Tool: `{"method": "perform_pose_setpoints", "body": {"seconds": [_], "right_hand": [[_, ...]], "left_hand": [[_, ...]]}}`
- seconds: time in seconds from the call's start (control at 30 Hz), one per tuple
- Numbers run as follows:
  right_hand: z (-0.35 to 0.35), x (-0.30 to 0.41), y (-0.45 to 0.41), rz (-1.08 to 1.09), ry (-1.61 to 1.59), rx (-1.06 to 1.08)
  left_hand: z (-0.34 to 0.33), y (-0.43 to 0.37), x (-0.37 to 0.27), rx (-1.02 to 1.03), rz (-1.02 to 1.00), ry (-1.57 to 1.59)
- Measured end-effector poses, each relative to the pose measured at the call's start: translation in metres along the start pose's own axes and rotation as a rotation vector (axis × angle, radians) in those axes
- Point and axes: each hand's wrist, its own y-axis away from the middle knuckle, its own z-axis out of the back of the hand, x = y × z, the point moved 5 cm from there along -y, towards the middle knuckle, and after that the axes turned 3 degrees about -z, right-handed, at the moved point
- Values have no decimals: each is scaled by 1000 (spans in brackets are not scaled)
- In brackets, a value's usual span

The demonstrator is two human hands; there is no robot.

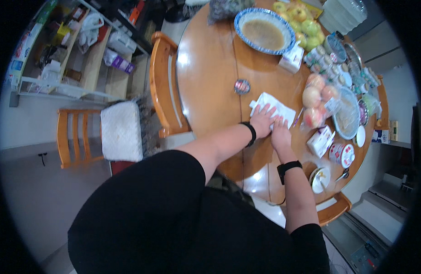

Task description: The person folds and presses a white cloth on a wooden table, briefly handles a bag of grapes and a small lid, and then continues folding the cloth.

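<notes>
A white sheet [280,109], folded paper or cloth, lies flat on the round wooden table [210,89]. My left hand [261,122] rests palm down on its near left part, fingers spread. Beside it, almost touching, my right hand [281,136] lays extended fingers on the sheet's near edge. Neither hand visibly grips anything; the part of the sheet beneath them is hidden. Just right of the sheet is a thin purple pen-like stick [298,117]. A small round tin or jar [242,86] sits beyond my left hand.
A blue-rimmed basin [289,29] of cloudy liquid stands at the far side. Bagged round fruit [313,97], tissue packs [320,141], a lidded canister [341,154] and scissors [343,174] crowd the right. Wooden chairs [161,82] flank the table; shelving [94,65] is at left.
</notes>
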Motion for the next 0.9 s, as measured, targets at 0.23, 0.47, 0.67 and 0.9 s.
{"method": "perform_pose_setpoints", "body": {"seconds": [0.23,0.47,0.67,0.9], "right_hand": [[-17,39,70,99,-133,-32],[-31,60,126,238,-75,-12],[-29,62,120,289,-81,-9],[-14,29,65,306,-56,-169]], "left_hand": [[-24,78,-6,-61,-50,62],[-40,132,-29,-77,-32,112],[-47,129,-26,-181,-4,161],[-43,62,-18,-239,85,94]]}}
